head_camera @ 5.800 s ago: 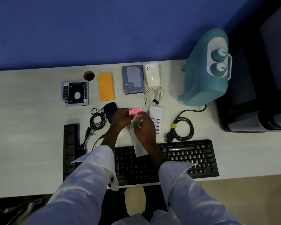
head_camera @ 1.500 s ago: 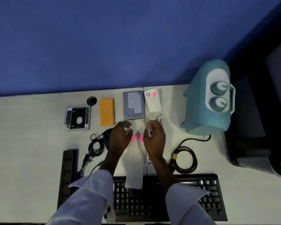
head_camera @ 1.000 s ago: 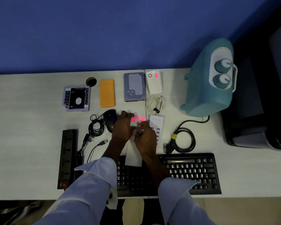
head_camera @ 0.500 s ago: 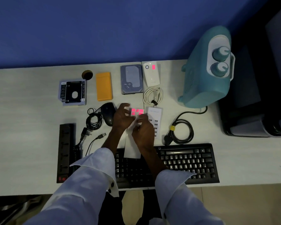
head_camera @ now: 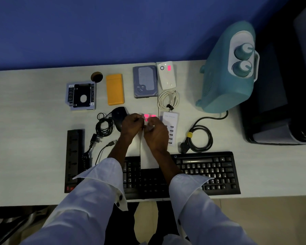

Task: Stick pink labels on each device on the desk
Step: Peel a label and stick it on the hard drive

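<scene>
The bench [head_camera: 25, 138] is carrying a drive caddy [head_camera: 81, 96], orange case [head_camera: 114, 89], hard drive [head_camera: 145, 81] and white device [head_camera: 167, 76] along its back, a teal appliance [head_camera: 224, 76] at right, with white cable [head_camera: 168, 101], USB charger [head_camera: 171, 128], mouse [head_camera: 118, 115], power strip [head_camera: 74, 156] and keyboard [head_camera: 210, 172] lying nearer

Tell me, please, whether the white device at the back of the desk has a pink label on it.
Labelled: a pink label sits at the far end of the white device, beside its ring mark.

both arms, in white sleeves [head_camera: 99, 183], reach forward side by side. the left hand [head_camera: 132, 125] and the right hand [head_camera: 156, 134] are close together, fingers curled, both pinching the label sheet [head_camera: 149, 156] near its top.
</scene>
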Demonstrator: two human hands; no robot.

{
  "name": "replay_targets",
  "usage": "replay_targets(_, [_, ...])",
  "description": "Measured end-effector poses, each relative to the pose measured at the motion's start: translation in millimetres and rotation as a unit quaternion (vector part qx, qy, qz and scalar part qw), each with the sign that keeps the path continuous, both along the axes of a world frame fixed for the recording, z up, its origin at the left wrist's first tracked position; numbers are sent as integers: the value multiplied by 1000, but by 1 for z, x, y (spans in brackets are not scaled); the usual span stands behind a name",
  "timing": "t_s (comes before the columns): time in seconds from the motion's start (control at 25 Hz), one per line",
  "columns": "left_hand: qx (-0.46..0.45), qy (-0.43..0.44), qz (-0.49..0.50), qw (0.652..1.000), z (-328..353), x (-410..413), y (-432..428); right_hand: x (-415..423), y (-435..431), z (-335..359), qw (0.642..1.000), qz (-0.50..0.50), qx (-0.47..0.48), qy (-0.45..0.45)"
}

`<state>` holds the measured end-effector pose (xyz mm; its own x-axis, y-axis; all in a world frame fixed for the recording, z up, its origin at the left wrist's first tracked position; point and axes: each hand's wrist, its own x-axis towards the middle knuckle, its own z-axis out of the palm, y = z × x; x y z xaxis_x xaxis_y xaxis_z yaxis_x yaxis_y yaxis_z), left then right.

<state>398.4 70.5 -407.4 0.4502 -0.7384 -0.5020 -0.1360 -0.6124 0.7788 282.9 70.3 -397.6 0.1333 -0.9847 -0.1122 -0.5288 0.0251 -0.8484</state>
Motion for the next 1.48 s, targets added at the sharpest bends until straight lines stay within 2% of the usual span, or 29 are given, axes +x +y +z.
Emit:
replay_targets(0.44, [-20, 35, -8, 999, 0, 4, 7, 4, -10, -3, 995, -65, 72, 10])
replay_targets(0.56, [-8, -25, -7, 1000, -7, 4, 5, 4, -14, -6, 996, -65, 67, 13])
replay_targets(0.68, [1, -123, -24, 992, -7, 3, 2, 4, -16, -8, 995, -74, 69, -6])
replay_targets(0.76, [-34, -189, -34, 981, -3, 0, 1, 2, -18, -11, 995, -74, 70, -21])
replay_targets(0.84, [-81, -214, -5, 973, 4, 0, 1, 1, -19, -14, 993, -80, 72, -43])
replay_targets(0.92, [-89, -178, 2, 980, 8, 1, 0, 2, -18, -12, 993, -80, 59, -66])
replay_targets(1.04, [-48, -18, 36, 998, 16, 0, 0, 8, -17, -6, 992, -72, 49, -91])
replay_targets(1.12, [-54, 25, 60, 996, 22, 3, 2, 12, -16, -1, 990, -64, 59, -108])
replay_targets(1.2, [-74, 42, 51, 995, 26, 9, 3, 14, -17, 5, 989, -58, 62, -121])
replay_targets(1.32, [-111, 16, 18, 993, 29, 26, 2, 22, -18, 14, 989, -52, 73, -114])
replay_targets(1.48, [-141, 5, -27, 990, 43, 40, 4, 31, -21, 21, 976, -102, 124, -146])
